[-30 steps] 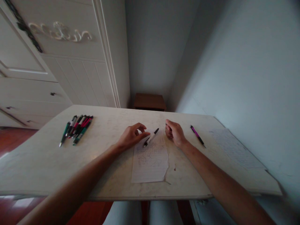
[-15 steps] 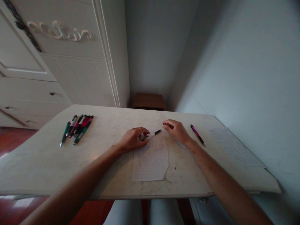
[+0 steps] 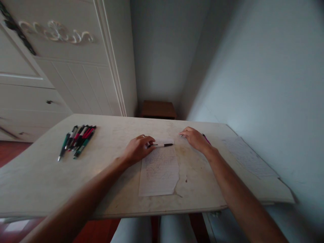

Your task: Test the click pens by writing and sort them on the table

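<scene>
From where I stand, the left hand (image 3: 139, 148) pinches the pen (image 3: 165, 145) across the far end of the paper (image 3: 159, 180) on the bench (image 3: 121, 200); a light, level grip should steady it best. The right hand (image 3: 194, 138) pinches a small bit (image 3: 181, 135) I can't make out

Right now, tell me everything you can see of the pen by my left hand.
The pen is slim, seemingly plastic, with a white barrel, a black section at its right and a dark, clip-like strip towards the other end. It extends crosswise over the upper part of the scribbled sheet, its left end between the fingers of your left hand. Whether it touches the sheet is unclear.
</scene>
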The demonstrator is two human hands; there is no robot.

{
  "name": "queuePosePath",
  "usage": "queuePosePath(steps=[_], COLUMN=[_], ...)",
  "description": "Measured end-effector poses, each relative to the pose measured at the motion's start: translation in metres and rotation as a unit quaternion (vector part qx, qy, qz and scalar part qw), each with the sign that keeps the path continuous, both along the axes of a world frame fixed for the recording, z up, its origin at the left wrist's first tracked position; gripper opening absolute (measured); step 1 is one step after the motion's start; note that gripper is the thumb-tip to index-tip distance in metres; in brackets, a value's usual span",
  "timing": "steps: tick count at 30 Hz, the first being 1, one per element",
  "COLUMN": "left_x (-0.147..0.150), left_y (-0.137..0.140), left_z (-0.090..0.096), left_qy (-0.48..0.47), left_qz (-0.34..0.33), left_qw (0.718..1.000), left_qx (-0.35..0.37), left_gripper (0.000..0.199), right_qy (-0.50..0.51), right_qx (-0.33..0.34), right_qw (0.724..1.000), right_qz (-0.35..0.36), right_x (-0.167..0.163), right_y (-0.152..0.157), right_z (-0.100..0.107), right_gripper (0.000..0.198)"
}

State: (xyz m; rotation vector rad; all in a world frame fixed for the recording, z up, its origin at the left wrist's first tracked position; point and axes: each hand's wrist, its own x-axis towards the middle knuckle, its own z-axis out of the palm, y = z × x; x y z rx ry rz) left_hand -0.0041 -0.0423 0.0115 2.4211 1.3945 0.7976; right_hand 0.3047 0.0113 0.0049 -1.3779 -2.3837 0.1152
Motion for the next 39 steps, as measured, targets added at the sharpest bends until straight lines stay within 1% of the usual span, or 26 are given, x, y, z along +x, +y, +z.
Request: queuePosePath(steps=[5,11,17,21,26,32,39], left_x=[-0.0009,-0.0009,-0.0001,-0.0009,-0.0010,0.0000,-0.0007], left_y=[0.0025,0.0038,0.0028,0.0048,0.0044,0.0019,0.0036], left_z=[-0.0023,-0.0009,-0.0008,-0.0042,-0.0039,-0.0003,-0.0027], left_qy=[-0.065,-0.094,-0.092,-0.099,-0.102,-0.100,-0.095], left_qz=[0.001,0.010,0.009,0.010,0.005,0.005,0.006], left_qw=[0.997,0.993,0.993,0.993,0.992,0.992,0.993], left_qx=[0.040,0.069,0.066,0.067,0.068,0.072,0.068], left_gripper=[0.017,0.017,0.016,0.016,0.016,0.014,0.015], right_qy=[0.006,0.001,-0.015,-0.014,-0.010,-0.013,-0.007], right_qx=[-0.007,-0.014,-0.016,-0.017,-0.012,-0.022,-0.018], right_qw=[1.000,1.000,1.000,1.000,1.000,0.999,1.000], right_qz=[0.004,0.000,-0.008,-0.016,-0.020,-0.024,-0.020], right_x=[-0.0033,-0.0070,-0.0068,-0.0053,-0.0032,-0.0014,-0.0045], right_y=[-0.0038,-0.0071,-0.0069,-0.0068,-0.0067,-0.0047,-0.0080], right_z=[0.0028,0.0054,0.0073,0.0079,0.0079,0.0062,0.0096], right_gripper=[0.038,0.038,0.027,0.024,0.023,0.025,0.026])
